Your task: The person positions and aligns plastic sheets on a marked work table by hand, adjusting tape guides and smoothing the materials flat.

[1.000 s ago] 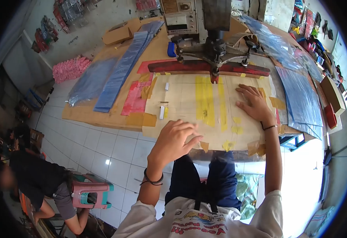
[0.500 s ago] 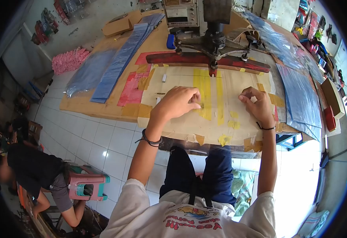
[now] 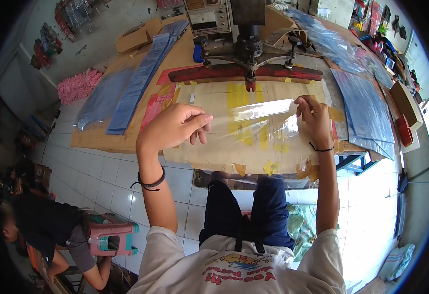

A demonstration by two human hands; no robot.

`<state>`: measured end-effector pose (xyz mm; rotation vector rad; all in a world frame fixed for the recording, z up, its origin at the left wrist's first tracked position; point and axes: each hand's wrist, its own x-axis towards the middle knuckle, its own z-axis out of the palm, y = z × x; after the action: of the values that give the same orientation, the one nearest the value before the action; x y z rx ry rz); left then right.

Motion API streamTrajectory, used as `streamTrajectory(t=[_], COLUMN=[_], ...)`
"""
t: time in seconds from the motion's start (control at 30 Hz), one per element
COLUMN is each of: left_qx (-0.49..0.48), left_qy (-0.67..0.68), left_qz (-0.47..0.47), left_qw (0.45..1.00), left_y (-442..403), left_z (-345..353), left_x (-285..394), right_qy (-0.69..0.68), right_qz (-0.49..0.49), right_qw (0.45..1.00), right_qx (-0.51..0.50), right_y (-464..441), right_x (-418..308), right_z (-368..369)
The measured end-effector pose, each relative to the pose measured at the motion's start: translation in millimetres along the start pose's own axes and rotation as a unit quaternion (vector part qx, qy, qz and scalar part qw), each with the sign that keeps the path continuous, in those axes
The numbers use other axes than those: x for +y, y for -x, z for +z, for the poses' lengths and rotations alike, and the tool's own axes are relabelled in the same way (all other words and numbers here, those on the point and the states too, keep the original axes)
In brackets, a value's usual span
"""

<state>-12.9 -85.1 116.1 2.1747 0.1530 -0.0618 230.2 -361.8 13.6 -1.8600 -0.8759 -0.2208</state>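
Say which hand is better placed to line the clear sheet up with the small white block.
Probably the left hand: it is close to the white block, while the right hand is farther off, at the right end of the clear sheet.

pink heap near a pale wall, pink-and-green stool by a black-shirted person

Daylight seems to pour in from my right, bleaching the white floor tiles there nearly blank. Hard white glare streaks the clear plastic film, while the side by the seated co-worker sinks into murk. The round lens bows the worktable, everything falls to black at the sides, and the control box has lettering too small to read.
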Motion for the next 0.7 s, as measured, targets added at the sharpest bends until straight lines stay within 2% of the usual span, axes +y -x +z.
streamTrajectory(t=[0.17,0.4,0.7], left_qx=[0.026,0.091,0.11], left_qy=[0.046,0.041,0.022], left_qz=[0.005,0.035,0.025], left_qw=[0.999,0.994,0.993], left_y=[11.9,14.0,12.6], left_z=[-3.3,-1.4,-1.8], left_x=[1.9,0.5,-3.5], right_qy=[-0.017,-0.024,-0.061], right_qz=[0.0,-0.014,0.002], right_qw=[1.0,1.0,0.998], right_qx=[-0.004,0.011,0.02], right_y=[0.5,1.8,2.0], right_x=[2.2,6.5,3.8], right_z=[-0.9,-1.6,-3.6])
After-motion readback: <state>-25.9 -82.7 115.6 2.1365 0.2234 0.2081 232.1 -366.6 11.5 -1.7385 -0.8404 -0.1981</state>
